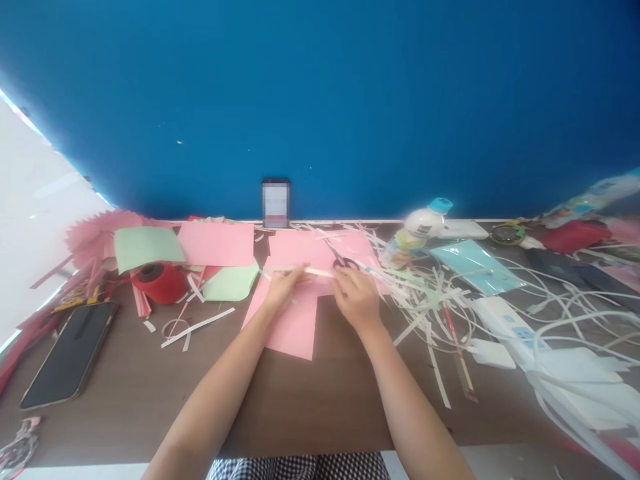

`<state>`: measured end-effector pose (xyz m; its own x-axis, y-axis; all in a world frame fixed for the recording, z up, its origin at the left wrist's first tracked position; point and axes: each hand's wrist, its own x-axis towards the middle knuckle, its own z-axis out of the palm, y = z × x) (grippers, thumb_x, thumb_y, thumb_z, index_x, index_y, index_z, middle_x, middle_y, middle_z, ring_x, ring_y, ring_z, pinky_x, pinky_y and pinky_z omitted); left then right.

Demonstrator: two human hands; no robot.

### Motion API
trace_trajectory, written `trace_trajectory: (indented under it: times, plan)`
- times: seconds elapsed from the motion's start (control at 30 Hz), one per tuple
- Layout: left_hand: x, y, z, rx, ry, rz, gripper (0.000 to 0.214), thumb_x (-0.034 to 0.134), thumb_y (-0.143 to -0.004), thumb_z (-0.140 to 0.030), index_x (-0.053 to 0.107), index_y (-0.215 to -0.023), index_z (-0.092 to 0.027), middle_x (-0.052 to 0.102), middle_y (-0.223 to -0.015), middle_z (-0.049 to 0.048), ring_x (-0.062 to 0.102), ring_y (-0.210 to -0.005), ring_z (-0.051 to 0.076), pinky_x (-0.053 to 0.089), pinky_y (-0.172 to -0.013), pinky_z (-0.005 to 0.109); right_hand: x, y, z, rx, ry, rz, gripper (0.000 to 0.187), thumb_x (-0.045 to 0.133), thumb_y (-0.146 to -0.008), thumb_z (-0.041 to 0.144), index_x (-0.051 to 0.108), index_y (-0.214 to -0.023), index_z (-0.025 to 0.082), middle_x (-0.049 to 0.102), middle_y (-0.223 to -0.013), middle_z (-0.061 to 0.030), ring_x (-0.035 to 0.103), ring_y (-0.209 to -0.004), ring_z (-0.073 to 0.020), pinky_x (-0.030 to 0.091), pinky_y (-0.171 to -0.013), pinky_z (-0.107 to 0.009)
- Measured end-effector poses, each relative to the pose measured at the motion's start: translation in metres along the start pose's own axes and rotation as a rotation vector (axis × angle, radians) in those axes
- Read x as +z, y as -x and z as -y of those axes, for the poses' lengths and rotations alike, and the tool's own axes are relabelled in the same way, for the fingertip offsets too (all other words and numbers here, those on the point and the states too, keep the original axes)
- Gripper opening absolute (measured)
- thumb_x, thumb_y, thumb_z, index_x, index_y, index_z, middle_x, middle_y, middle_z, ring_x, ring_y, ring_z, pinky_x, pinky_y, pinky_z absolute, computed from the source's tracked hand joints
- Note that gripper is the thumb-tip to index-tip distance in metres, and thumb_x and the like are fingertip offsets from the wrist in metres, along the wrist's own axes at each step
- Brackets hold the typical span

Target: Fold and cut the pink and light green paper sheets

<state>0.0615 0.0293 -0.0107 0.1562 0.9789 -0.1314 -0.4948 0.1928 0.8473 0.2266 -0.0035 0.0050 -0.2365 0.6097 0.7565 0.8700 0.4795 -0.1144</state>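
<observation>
Brown desk (300, 400), blue wall behind: white paper strip (316, 271) is pinched at both ends, fingers closed on it, by left hand (284, 285) & right hand (356, 298), over pink sheet (293, 327).

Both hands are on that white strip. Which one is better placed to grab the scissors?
Right, probably. The scissors lie just beyond the right hand on the pink paper, while the left hand sits farther away, pinching the other end of the white strip.

Both hands (320, 293) pinching paper strip (314, 271)
</observation>
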Motion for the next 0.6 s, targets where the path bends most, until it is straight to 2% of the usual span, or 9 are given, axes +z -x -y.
trace_trajectory:
  times: [0.13,0.23,0.43,0.6]
  plan:
    - [0.0046,0.0026,-0.0014,0.031,0.024,0.039,0.037,0.069,-0.064,-0.037,0.066,-0.089,-0.01,0.066,-0.093,0.014,0.064,-0.085,0.025,0.049,-0.083,0.04,0.003,0.0021,-0.0013,0.034,-0.031,-0.003,0.017,0.049,-0.083,0.021,0.063,-0.09,0.022,0.066,-0.082,-0.0051,0.059,-0.082,-0.0199,0.042,-0.08,-0.036]
    - [0.0067,0.0058,-0.0019,0.037,-0.037,0.042,0.04,0.073,-0.06,-0.033,0.066,-0.091,-0.009,0.066,-0.094,0.0149,0.062,-0.088,0.026,0.049,-0.08,0.038,0.0035,0.0024,0.0004,0.024,-0.017,-0.028,0.015,0.05,-0.082,0.02,0.064,-0.087,0.022,0.066,-0.079,-0.0045,0.06,-0.079,-0.0191,0.043,-0.076,-0.034]
    - [0.0062,0.0082,-0.0014,0.048,-0.157,-0.023,0.044,0.075,-0.057,-0.031,0.065,-0.095,-0.01,0.068,-0.087,0.0127,0.064,-0.081,0.025,0.051,-0.073,0.034,0.002,0.0001,0.0058,0.01,-0.061,-0.052,0.013,0.051,-0.081,0.018,0.064,-0.085,0.021,0.067,-0.079,-0.0045,0.06,-0.078,-0.0183,0.043,-0.076,-0.032]
    - [0.0035,0.0053,0.0006,0.044,-0.167,-0.034,0.044,0.075,-0.057,-0.032,0.064,-0.094,-0.01,0.068,-0.081,0.011,0.064,-0.078,0.023,0.05,-0.076,0.035,0.0026,-0.0003,0.0055,0.045,-0.094,-0.061,0.012,0.052,-0.081,0.019,0.063,-0.083,0.021,0.066,-0.077,-0.0037,0.06,-0.075,-0.0178,0.044,-0.074,-0.032]
